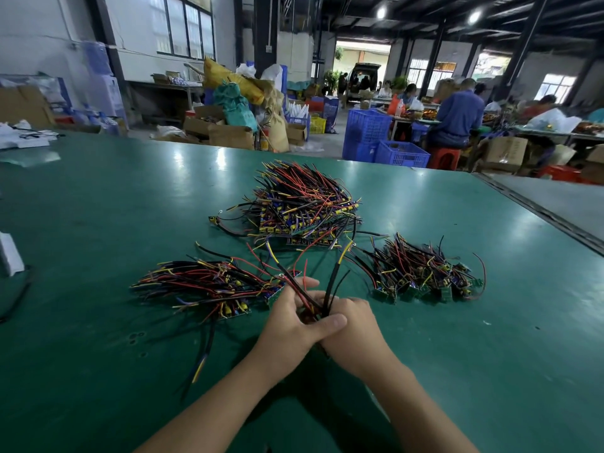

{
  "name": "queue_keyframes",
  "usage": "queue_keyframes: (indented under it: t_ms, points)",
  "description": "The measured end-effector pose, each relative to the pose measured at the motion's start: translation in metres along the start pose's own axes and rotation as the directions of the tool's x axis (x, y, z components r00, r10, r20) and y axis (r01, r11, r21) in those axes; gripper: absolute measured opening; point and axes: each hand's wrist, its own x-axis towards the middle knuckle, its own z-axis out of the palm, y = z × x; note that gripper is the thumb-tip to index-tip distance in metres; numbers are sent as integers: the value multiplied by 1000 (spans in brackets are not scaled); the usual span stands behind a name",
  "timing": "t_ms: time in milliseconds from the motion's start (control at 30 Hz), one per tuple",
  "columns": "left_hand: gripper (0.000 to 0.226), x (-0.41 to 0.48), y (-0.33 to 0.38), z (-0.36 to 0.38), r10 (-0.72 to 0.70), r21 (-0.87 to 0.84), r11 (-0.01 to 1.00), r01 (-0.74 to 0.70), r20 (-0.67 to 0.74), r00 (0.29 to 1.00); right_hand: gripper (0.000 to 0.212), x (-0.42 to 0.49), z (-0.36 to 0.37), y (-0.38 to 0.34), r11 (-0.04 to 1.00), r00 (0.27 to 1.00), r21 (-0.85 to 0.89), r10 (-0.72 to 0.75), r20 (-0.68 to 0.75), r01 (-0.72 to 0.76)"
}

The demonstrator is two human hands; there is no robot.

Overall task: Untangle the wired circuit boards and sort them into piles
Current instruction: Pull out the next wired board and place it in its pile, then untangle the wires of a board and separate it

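Three heaps of wired circuit boards lie on the green table (98, 207). The big tangled heap (304, 204) is at the middle back. A left pile (209, 286) has wires fanned leftward. A right pile (425, 273) shows small green boards along its near edge. My left hand (294, 322) and my right hand (353, 325) meet in front of the piles, both gripping one small bunch of wired boards (313, 299). Black, red and yellow wires stick up from between the fingers. The boards in the bunch are mostly hidden by my hands.
A loose black wire with a yellow and blue tip (204, 351) trails toward me at the left. A white object (9, 253) sits at the table's left edge. Blue crates (369, 132), cardboard boxes and seated workers are beyond the far edge.
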Motion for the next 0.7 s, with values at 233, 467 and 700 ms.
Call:
queue_keyframes:
  t_ms: [233, 467, 700]
  points:
    - [37, 9, 4, -3, 37, -148, 987, -66, -188, 982, 7, -1, 7, 5, 928, 999, 373, -4, 37, -10]
    - [26, 14, 1, -9, -16, -296, 954, -47, -205, 979, 7, -3, 10, 5, 893, 996, 444, -89, 24, 69]
    - [15, 17, -9, -22, 324, 427, 889, -164, -333, 886, 19, 22, -18, 26, 912, 890, 379, 299, -344, -160]
